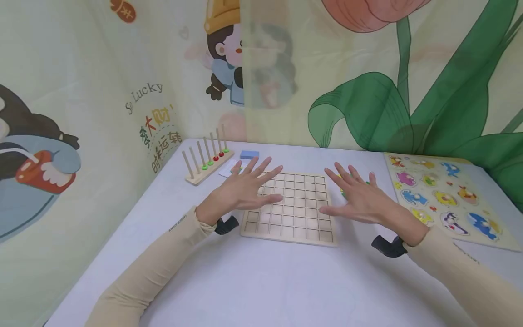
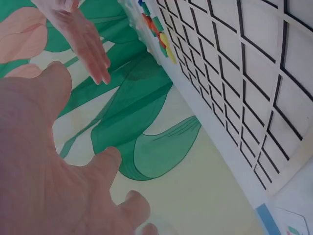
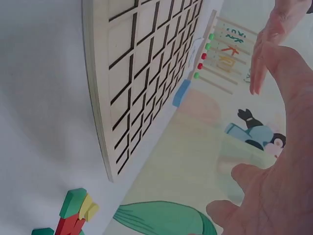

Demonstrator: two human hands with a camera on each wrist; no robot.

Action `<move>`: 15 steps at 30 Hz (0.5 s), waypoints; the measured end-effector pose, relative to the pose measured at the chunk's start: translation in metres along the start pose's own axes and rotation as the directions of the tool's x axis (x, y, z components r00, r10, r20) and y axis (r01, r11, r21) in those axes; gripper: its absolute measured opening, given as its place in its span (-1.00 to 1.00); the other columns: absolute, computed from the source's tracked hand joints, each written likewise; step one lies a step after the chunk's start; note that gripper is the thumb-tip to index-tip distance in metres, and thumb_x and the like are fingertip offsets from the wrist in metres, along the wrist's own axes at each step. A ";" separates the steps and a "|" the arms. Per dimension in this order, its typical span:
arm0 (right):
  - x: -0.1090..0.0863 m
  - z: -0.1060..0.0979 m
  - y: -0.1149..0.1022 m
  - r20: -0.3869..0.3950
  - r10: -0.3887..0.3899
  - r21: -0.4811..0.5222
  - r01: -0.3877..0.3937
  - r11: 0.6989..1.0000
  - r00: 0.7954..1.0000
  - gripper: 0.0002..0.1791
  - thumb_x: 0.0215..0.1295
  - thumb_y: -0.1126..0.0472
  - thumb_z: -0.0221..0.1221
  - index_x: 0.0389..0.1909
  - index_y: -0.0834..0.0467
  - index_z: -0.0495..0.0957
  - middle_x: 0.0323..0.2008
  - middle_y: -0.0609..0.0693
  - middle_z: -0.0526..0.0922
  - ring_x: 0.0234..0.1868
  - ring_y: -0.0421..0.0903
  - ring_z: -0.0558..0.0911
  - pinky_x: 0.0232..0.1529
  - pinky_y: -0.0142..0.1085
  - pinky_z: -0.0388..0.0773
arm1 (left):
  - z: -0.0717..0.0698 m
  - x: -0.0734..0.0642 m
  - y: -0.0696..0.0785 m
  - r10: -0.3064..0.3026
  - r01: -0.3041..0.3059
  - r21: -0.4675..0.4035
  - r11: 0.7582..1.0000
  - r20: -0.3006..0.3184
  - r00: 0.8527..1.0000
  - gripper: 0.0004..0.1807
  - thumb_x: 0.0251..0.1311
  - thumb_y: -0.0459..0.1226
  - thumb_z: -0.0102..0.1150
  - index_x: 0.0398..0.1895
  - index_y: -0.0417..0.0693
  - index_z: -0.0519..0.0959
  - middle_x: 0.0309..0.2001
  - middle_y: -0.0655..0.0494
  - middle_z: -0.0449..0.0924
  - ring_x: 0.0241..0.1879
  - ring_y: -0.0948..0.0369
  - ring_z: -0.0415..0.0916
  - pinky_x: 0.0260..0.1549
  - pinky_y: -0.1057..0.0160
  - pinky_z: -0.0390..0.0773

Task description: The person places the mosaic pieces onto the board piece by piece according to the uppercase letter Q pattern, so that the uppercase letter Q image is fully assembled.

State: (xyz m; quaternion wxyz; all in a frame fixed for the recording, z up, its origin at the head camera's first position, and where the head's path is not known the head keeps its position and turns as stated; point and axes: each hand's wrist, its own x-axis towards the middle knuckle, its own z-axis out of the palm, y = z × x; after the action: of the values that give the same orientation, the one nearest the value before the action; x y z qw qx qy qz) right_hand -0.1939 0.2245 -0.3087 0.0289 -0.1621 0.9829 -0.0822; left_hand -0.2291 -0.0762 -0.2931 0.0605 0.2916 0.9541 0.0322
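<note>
"Where is the board (image 1: 300, 211)?"

"Flat on the white table (image 1: 253, 286), in the middle, its face ruled into small squares. In the head view the left hand (image 1: 245, 187) covers part of its left side, and the right hand (image 1: 361, 197) is at its right edge."

"And the fingers?"

"Spread wide on both hands, thumbs pointing inward. Both are raised above the table and hold nothing."

"What's around them?"

"Beyond the left hand, a wooden rack (image 1: 210, 170) with upright pegs (image 1: 206, 147) and a few green and red beads (image 1: 216, 158). Near it lie a blue block (image 1: 249, 155) and a small printed card (image 1: 226, 172); the left fingertips cover part of the card in the head view."

"And on the right?"

"Some small blocks (image 3: 73, 210), green, red and yellow, just beside the board. The right hand hides most of them from the head view, so I can't count them. Further right is a large animal puzzle (image 1: 445, 181), partly behind the right forearm."

"Anything behind?"

"A printed curtain (image 1: 278, 129) at the table's far edge. Each wrist has a black piece (image 1: 226, 225) at it, just below the beige sleeve (image 1: 163, 250)."
</note>
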 end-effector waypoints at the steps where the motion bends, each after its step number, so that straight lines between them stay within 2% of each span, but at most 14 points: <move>1: 0.000 -0.001 0.002 -0.001 0.000 -0.001 0.000 1.000 1.000 0.14 0.10 -0.54 0.05 0.57 -0.05 -0.14 0.57 0.16 -0.18 0.51 0.38 -0.15 0.28 0.51 -0.32 | 0.000 0.001 0.000 0.006 -0.006 0.000 1.000 -0.006 1.000 -0.15 0.29 0.38 -0.30 0.56 0.42 -0.22 0.59 0.17 -0.43 0.55 0.01 -0.47 0.45 -0.22 -0.36; 6: -0.001 -0.001 0.018 0.025 0.022 0.026 -0.022 0.999 0.999 0.17 0.09 -0.53 0.07 0.57 -0.02 -0.16 0.56 0.20 -0.20 0.50 0.40 -0.11 0.34 0.44 -0.23 | 0.002 0.007 -0.007 0.035 -0.036 -0.044 0.998 -0.013 0.999 -0.14 0.32 0.30 -0.15 0.57 0.30 -0.13 0.59 0.08 -0.36 0.56 0.05 -0.40 0.49 -0.08 -0.34; 10: -0.003 0.000 0.038 0.064 0.071 0.076 -0.076 0.994 0.995 0.20 0.05 -0.53 0.12 0.57 0.00 -0.14 0.54 0.27 -0.15 0.48 0.41 -0.05 0.32 0.43 -0.09 | 0.009 0.015 -0.024 0.035 -0.032 -0.120 0.992 0.030 0.999 -0.17 0.35 0.20 -0.06 0.57 0.16 -0.03 0.57 -0.03 -0.16 0.55 -0.01 -0.23 0.49 -0.08 -0.27; 13: -0.002 0.004 0.055 0.096 0.107 0.116 -0.118 0.986 0.990 0.22 0.03 -0.48 0.18 0.56 0.08 -0.08 0.51 0.34 -0.08 0.45 0.42 0.04 0.26 0.42 0.09 | 0.016 0.018 -0.042 0.022 -0.001 -0.178 0.984 0.113 0.993 -0.17 0.35 0.15 0.01 0.56 0.06 0.01 0.56 -0.10 -0.09 0.54 -0.10 -0.18 0.47 -0.15 -0.19; 15: -0.002 0.006 0.067 0.115 0.128 0.139 -0.143 0.980 0.985 0.21 0.03 -0.44 0.23 0.53 0.16 -0.02 0.49 0.39 -0.04 0.42 0.44 0.08 0.22 0.42 0.16 | 0.021 0.018 -0.052 0.017 0.022 -0.199 0.980 0.194 0.981 -0.12 0.30 0.14 0.08 0.56 0.04 0.00 0.56 -0.10 -0.12 0.54 -0.13 -0.21 0.46 -0.18 -0.16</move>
State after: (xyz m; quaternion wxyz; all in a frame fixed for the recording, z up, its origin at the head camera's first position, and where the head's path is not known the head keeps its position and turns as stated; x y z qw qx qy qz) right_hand -0.2128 0.2868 -0.3263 0.0984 -0.0962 0.9800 -0.1436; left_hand -0.2703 -0.1088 -0.3208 0.1826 0.2845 0.9359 0.0993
